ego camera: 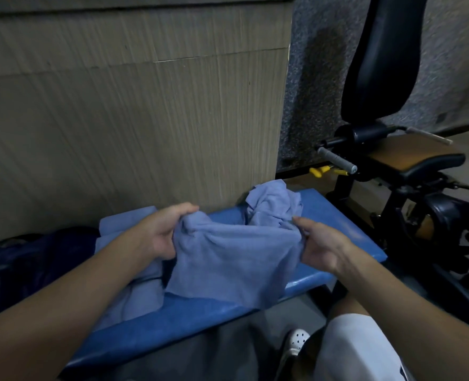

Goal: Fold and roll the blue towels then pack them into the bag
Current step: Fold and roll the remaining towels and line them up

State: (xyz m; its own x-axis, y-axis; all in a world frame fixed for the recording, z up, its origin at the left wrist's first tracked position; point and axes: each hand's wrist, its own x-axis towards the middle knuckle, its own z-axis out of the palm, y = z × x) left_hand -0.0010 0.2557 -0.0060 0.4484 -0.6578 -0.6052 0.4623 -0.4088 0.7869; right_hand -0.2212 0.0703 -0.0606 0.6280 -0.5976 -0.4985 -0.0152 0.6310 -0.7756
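Blue terry cloth hangs between both hands: the soft blue towel (233, 259) is lifted just above the blue padded counter (200, 320), its lower edge draping toward the near rim. The left hand (159, 232) has its fingers curled round the towel's upper left corner, and the right hand (321, 243) pinches the upper right corner between thumb and fingers.

I judge the task to be at an early stage. This towel seems only to be spread for a first fold, with no crease or roll in it. A second blue towel, crumpled in a heap (274, 204), sits at the counter's far end. A third blue cloth (128, 298) lies loose under the left forearm. Neither is rolled. The dark blue bag (35, 259) slumps at the left beside the counter; whether anything is packed inside I cannot tell.

Behind stands a wood-grain panel (131, 119), with a speckled grey wall (310, 78) and a black padded exercise machine (379, 64) to the right.
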